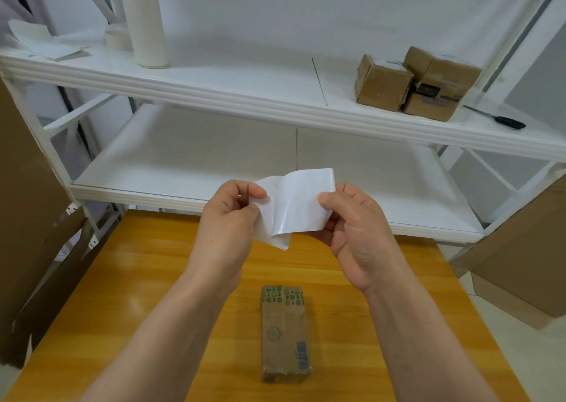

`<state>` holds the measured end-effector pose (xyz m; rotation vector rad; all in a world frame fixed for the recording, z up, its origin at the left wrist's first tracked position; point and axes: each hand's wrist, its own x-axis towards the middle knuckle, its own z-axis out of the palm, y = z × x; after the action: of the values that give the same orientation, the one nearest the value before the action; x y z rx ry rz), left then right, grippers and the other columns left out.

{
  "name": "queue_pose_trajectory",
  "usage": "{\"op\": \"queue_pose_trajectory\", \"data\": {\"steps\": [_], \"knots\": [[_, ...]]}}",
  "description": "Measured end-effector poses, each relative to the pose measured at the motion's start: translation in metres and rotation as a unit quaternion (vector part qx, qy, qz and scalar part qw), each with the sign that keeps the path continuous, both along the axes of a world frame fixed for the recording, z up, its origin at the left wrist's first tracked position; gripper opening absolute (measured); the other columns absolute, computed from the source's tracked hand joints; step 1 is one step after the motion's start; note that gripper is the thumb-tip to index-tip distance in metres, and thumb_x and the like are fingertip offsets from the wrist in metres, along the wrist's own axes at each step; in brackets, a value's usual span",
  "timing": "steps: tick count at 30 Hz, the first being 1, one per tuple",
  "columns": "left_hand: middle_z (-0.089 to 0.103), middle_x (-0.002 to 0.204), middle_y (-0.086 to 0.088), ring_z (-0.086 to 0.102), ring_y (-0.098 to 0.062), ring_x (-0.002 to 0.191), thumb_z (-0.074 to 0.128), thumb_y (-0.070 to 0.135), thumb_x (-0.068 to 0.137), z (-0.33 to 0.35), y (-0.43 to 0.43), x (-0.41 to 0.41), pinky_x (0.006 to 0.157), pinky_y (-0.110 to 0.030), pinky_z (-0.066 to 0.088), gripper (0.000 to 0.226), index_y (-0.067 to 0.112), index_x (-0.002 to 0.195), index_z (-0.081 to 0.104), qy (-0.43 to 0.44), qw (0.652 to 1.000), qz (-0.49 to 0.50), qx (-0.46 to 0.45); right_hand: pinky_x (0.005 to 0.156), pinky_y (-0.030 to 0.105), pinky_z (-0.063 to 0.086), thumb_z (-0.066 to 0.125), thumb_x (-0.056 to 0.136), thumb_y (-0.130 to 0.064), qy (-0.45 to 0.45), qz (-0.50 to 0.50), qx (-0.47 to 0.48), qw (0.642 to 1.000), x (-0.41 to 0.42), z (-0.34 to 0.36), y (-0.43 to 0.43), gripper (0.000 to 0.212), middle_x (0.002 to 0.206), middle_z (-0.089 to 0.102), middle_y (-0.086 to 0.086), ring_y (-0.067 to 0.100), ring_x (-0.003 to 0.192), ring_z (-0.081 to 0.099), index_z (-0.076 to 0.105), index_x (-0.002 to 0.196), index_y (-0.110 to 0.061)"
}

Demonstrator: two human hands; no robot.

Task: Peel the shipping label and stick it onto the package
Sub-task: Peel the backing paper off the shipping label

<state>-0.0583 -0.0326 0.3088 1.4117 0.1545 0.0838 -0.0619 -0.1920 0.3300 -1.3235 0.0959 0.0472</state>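
Observation:
I hold a white shipping label (pixel 301 204) in the air above the wooden table (pixel 147 282), between both hands. My left hand (pixel 228 217) pinches its left edge, where a glossy layer curls away from the rest of the sheet. My right hand (pixel 355 230) pinches the right edge with thumb on top. A small brown cardboard package (pixel 284 332) wrapped in clear tape lies flat on the table below my hands, untouched.
A white metal shelf rack (pixel 245 98) stands behind the table. On its upper shelf are several cardboard boxes (pixel 413 83), a black-handled tool (pixel 502 119), a white roll (pixel 144 18) and loose sheets (pixel 43 40). Large cardboard panels (pixel 27 205) flank both sides.

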Motion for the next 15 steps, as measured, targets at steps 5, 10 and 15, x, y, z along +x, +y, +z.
{"op": "queue_pose_trajectory", "data": {"steps": [5,10,15], "knots": [[0.069,0.105,-0.003,0.064,-0.024,0.1,0.058,0.004,0.09,0.0002,-0.0004,-0.0008,0.085,-0.041,0.052,0.021,0.019,0.1,0.07,0.011,0.999,-0.017,-0.035,0.071,0.034,0.059,0.055,0.094,-0.007,0.002,0.003,0.0,1.0,0.0014,-0.0017,-0.001,0.005,0.099,0.072,0.01,0.02,0.087,0.07,0.057,0.092,-0.01],[0.069,0.111,-0.002,0.066,-0.024,0.101,0.066,0.001,0.087,-0.002,0.0,0.0015,0.083,-0.038,0.056,0.027,0.021,0.105,0.067,0.009,0.999,-0.013,-0.034,0.078,0.04,0.061,0.057,0.094,-0.008,0.008,-0.006,0.009,1.0,0.0029,-0.004,-0.003,0.006,0.099,0.074,0.009,0.021,0.088,0.072,0.059,0.091,-0.012],[0.068,0.105,-0.006,0.067,-0.027,0.096,0.068,0.003,0.087,-0.0009,0.0021,0.0059,0.08,-0.039,0.058,0.027,0.027,0.101,0.067,-0.011,1.0,0.002,-0.011,0.078,0.039,0.061,0.058,0.094,-0.009,0.01,-0.008,0.003,1.0,0.0052,-0.0039,-0.0011,0.003,0.102,0.074,0.009,0.019,0.087,0.073,0.061,0.094,-0.011]]}}
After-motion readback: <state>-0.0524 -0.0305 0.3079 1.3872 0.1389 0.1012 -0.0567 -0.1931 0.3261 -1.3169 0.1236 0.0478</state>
